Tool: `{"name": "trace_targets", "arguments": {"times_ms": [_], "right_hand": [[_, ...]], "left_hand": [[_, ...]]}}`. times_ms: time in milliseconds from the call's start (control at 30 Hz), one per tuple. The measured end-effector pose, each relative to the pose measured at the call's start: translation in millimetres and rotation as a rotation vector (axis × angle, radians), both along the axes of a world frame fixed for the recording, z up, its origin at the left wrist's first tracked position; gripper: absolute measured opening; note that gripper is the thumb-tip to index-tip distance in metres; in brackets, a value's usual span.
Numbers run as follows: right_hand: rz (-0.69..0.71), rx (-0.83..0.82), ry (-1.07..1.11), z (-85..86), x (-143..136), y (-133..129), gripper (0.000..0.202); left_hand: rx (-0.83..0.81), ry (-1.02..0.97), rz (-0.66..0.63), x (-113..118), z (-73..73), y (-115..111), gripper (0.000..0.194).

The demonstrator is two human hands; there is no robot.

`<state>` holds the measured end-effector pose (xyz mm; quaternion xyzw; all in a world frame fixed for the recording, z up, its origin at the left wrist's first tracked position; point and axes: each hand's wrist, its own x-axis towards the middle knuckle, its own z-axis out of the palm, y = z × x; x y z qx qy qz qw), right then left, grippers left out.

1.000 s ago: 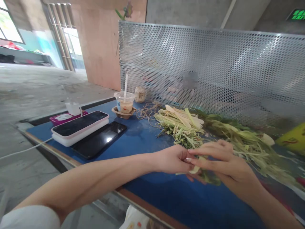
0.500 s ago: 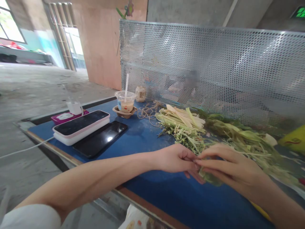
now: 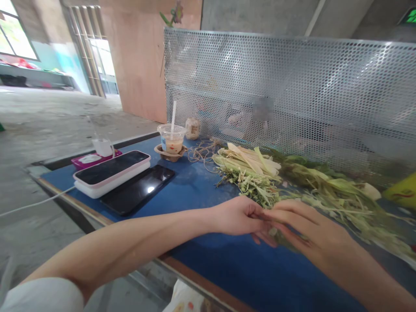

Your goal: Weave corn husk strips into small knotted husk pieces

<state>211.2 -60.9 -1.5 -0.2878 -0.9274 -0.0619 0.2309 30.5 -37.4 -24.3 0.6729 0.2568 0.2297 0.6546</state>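
My left hand [image 3: 240, 216] is closed over the blue tabletop, its fingertips meeting those of my right hand [image 3: 312, 227]. Between and below the fingers shows a blurred piece of pale green husk [image 3: 276, 235], pinched by both hands and mostly hidden by them. Just behind the hands lies a heap of short green stems [image 3: 260, 188]. Beyond that is a stack of flat, pale yellow-green corn husks [image 3: 243, 158]. More loose, dried husks [image 3: 325, 182] spread to the right, behind my right hand.
At the left lie a black phone [image 3: 138, 190], a pink-edged phone on a white box [image 3: 112, 171] and a magenta power strip [image 3: 94, 159]. A drink cup [image 3: 172, 141] with a straw, tangled twine [image 3: 204, 151] and a jar [image 3: 193, 128] stand before a perforated metal panel [image 3: 276, 78].
My right hand's fingers have shifted slightly left over the left fingertips, and less of the green piece shows beneath them. My left hand stays nearly in place.
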Motion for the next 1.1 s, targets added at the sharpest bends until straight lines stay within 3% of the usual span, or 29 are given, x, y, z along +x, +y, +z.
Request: {"name": "trace_targets", "arguments": {"times_ms": [167,400,633,833,1100], "right_hand": [[-0.059,-0.102,0.006,-1.5,0.8,2.2,0.031],[-0.085,-0.076,0.059,-3.8,-2.8,5.2,0.035],[-0.123,-0.046,0.075,-5.8,-2.6,-0.1,0.034],[-0.166,-0.035,0.141,-3.2,-5.1,-0.3,0.024],[-0.231,-0.1,0.322,-10.1,-13.2,-9.3,0.026]], "left_hand": [[0.015,0.004,0.029,-1.9,1.6,-0.1,0.017],[-0.053,0.02,0.04,0.2,-0.8,0.8,0.02],[0.025,0.026,0.15,-2.9,-1.7,2.7,0.018],[0.195,0.097,0.195,-6.8,-3.4,6.5,0.03],[0.217,0.068,0.249,-6.5,0.0,5.7,0.027]]}}
